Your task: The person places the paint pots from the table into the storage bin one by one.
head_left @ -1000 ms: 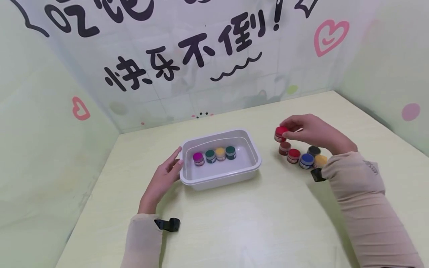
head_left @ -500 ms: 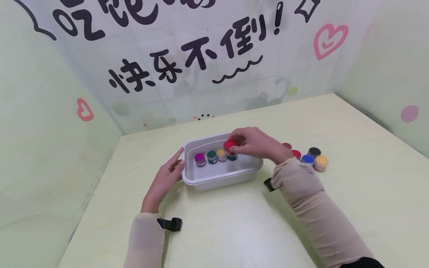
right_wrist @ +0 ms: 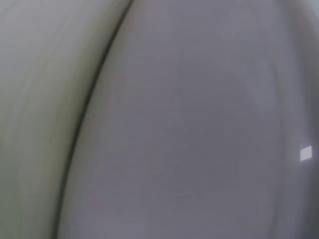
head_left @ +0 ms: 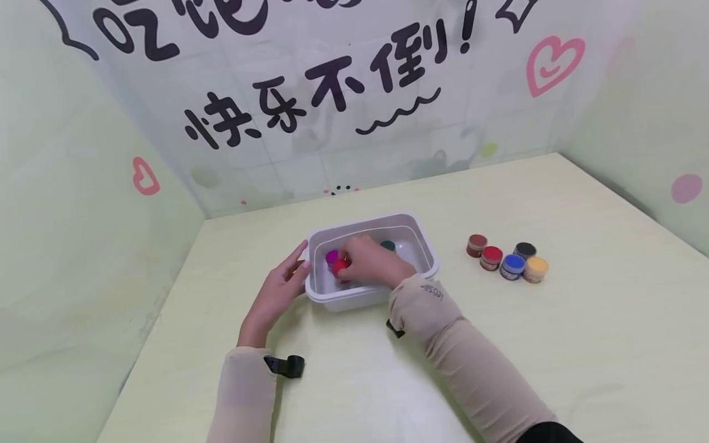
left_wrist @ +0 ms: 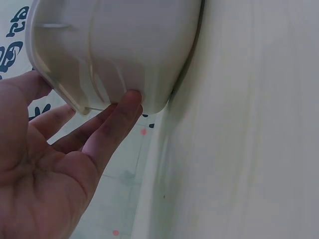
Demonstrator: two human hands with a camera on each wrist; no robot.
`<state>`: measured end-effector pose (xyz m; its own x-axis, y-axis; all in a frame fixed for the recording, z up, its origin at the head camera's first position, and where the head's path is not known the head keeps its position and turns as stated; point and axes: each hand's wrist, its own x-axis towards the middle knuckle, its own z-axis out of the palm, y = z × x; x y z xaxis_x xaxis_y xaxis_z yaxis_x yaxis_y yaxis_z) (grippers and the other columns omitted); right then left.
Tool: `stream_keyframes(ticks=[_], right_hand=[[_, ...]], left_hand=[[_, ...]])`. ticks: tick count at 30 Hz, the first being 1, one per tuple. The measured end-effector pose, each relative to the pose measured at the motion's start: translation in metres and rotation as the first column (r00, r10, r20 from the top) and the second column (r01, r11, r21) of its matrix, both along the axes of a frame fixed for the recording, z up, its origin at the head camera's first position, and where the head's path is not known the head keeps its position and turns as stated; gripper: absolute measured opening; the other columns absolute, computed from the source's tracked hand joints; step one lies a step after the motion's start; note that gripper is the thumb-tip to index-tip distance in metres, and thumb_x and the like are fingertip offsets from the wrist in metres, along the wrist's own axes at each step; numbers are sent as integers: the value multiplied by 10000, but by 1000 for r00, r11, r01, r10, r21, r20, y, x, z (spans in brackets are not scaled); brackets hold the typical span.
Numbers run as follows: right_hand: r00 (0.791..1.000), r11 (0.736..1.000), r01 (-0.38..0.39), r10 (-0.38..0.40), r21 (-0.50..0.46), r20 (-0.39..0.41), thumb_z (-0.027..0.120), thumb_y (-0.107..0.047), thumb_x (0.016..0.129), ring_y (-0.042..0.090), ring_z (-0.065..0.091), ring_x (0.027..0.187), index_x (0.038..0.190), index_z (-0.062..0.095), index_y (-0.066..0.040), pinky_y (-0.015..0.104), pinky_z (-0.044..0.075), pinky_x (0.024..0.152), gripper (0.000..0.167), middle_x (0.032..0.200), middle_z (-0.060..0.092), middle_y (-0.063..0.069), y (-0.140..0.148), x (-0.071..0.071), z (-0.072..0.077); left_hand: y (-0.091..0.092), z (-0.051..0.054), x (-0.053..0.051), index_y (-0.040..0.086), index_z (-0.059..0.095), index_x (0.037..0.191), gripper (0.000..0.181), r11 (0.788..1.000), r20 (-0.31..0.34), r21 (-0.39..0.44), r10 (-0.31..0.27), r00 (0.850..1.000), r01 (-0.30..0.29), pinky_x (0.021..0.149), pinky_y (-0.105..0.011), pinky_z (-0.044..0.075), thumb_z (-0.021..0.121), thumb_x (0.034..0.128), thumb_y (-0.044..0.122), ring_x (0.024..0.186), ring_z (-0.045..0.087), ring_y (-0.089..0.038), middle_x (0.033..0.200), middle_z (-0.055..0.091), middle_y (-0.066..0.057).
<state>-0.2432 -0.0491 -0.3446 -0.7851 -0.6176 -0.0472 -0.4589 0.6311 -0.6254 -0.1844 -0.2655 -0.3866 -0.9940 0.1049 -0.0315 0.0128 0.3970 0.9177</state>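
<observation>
**Pinching a red-lidded jar (head_left: 340, 269) inside the white tray (head_left: 351, 301)**

Reaching in from the near edge, two beige sleeves (head_left: 465, 354) lie over the pale table (head_left: 332, 387), each with a small black device (head_left: 288, 367) at the wrist. The left hand (head_left: 274, 296) rests at the tray's left end, its fingers extended and relaxed; in the left wrist view, fingertips touch the outer wall. The right hand (head_left: 370, 259) reaches over the tray's near rim and grips the red-lidded jar between thumb and fingers — lid up, most of its body hidden by the hand. The right wrist view is filled mainly by the tray's smooth outside, blurred.

Inside the tray, the held jar is near the left end, with a purple-lidded jar (head_left: 332, 256) just beyond it; whether the two touch, I cannot tell. A dark green lid (head_left: 388, 245) shows past the right hand, farther back.

Well to the right of the tray, five upright jars are clustered on the table: yellow (head_left: 535, 269) and blue (head_left: 512, 267) nearest, then another red one (head_left: 491, 258), with black (head_left: 525, 250) and brown (head_left: 477, 245) behind — all named by their lids. Beyond the table's far edge stands a pale wall (head_left: 310, 169) bearing large black Chinese lettering (head_left: 335, 85) and a pink heart (head_left: 554, 66).
</observation>
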Motion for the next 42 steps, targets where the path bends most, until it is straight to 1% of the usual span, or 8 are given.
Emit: stream_keyframes(ticks=[9, 14, 20, 23, 27, 30, 36, 42], right_hand=[[999, 997, 28, -30, 74, 37, 769, -153, 863, 135, 553, 645, 848, 686, -119, 220, 456, 569, 91, 708, 628, 15, -14, 1, -6], [999, 995, 26, -28, 98, 22, 777, -153, 861, 132, 537, 637, 832, 678, -109, 216, 442, 565, 113, 690, 613, 11, -18, 0, -7], [999, 995, 20, -23, 93, 29, 773, -168, 868, 134, 535, 637, 837, 684, -105, 216, 438, 565, 114, 690, 612, 12, -17, 0, -6], [1000, 998, -1, 0, 60, 24, 752, -172, 885, 135, 580, 683, 878, 705, -111, 222, 488, 622, 78, 752, 662, 8, -11, -2, -5], [996, 996, -82, 82, -24, -36, 691, -128, 915, 174, 664, 889, 1046, 717, -42, 276, 576, 827, 159, 966, 726, 68, 9, -9, -1], [994, 990, -104, 100, -94, -42, 648, -101, 936, 214, 664, 1004, 1153, 674, 18, 321, 583, 901, 249, 1069, 712, 117, 31, -15, 6], [995, 989, 2, -16, -146, -94, 648, -142, 955, 218, 662, 1003, 1172, 668, -7, 375, 585, 896, 256, 1062, 710, 91, 79, -16, 23], [984, 983, 74, -99, -167, -146, 637, -153, 964, 235, 655, 1001, 1174, 669, -2, 412, 571, 910, 260, 1069, 704, 106, 123, -17, 24]], left_hand=[[2, 2, 0, 375, 278, 1560, 562, 1000, 1, -19, 10, 1000, -10, 985, -394, 548, 492, 1041, 399, 1322, 517, -313, 1488, 469, -164], [2, 3, 0, 355, 275, 1565, 568, 1000, -6, -14, 3, 1000, -3, 987, -397, 548, 489, 1041, 402, 1314, 521, -327, 1479, 473, -187], [1, 2, 0, 352, 278, 1565, 567, 1000, -10, -13, 6, 1000, -6, 981, -392, 552, 490, 1041, 401, 1317, 519, -326, 1480, 473, -185], [2, 3, 0, 348, 277, 1567, 569, 1000, -11, -5, 3, 1000, -3, 978, -393, 555, 491, 1041, 396, 1319, 516, -328, 1482, 469, -190], [3, 4, 1, 343, 278, 1568, 568, 1000, -9, -3, 5, 1000, -5, 980, -392, 554, 492, 1043, 383, 1317, 518, -330, 1479, 471, -194], [4, 4, -1, 356, 283, 1563, 561, 1000, -5, -11, 8, 1000, -8, 983, -391, 550, 494, 1043, 382, 1316, 519, -328, 1479, 473, -189], [5, 2, -2, 352, 277, 1565, 574, 1000, -2, -8, 4, 1000, -4, 977, -389, 553, 499, 1038, 397, 1318, 518, -330, 1485, 467, -186], [4, 2, 0, 377, 286, 1557, 559, 1000, 12, -13, 26, 1000, -26, 969, -388, 557, 499, 1040, 385, 1316, 519, -318, 1485, 470, -168]])
